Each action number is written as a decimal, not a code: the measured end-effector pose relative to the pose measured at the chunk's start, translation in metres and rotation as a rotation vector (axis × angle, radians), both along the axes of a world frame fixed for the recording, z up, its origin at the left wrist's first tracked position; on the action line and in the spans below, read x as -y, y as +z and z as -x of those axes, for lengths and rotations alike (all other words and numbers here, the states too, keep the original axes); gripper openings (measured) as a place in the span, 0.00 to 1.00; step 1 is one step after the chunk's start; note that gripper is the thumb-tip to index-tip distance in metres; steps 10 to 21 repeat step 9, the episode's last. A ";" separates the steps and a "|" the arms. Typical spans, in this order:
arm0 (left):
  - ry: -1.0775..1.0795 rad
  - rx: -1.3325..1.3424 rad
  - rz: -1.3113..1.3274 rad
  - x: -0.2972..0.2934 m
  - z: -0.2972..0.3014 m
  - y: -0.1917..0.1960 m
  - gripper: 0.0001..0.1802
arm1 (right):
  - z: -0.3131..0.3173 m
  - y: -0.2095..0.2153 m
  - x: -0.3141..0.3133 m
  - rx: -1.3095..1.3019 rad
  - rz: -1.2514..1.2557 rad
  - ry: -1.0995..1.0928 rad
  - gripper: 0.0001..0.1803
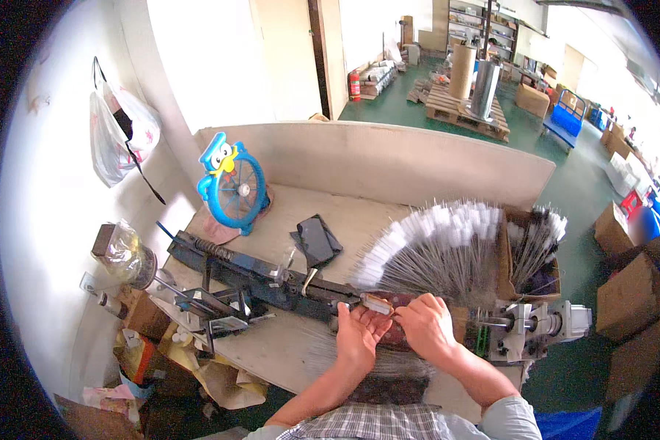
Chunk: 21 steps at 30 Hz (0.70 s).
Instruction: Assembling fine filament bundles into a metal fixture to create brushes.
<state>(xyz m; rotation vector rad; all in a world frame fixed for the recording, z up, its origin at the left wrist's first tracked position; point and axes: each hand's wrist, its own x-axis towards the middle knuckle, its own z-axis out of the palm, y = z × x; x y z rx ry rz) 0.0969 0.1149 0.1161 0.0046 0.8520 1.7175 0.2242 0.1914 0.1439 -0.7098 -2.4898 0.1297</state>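
Observation:
My left hand (357, 337) is turned palm up at the bench's front, its fingers loosely extended just below a small white piece with a brownish edge (376, 303). Beside it, my right hand (427, 328) has its fingers pinched together at that piece's right end; what lies between the fingertips is too small to make out. Both hands are over a long dark machine (271, 287) on the bench. Behind them, many white-bristled wire brushes (436, 246) fan out. Thin wires (323, 352) lie beneath my left forearm.
A motor unit (539, 323) stands at the right end. Behind it is a cardboard box of brushes (507, 257). A blue cartoon-duck fan (235, 187) and a black pouch (317, 242) sit further back. A low board (389, 161) edges the bench; a lamp-like fixture (136, 260) juts in left.

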 end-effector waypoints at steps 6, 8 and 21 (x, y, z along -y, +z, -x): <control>-0.100 -0.137 -0.033 0.010 -0.001 -0.020 0.30 | 0.014 0.041 -0.010 0.018 0.106 0.141 0.11; -0.166 -0.123 0.033 0.014 0.000 -0.027 0.27 | 0.027 0.057 -0.024 -0.075 0.117 0.182 0.15; -0.206 -0.203 0.049 0.019 -0.001 -0.030 0.34 | 0.036 0.068 -0.033 -0.068 0.104 0.209 0.18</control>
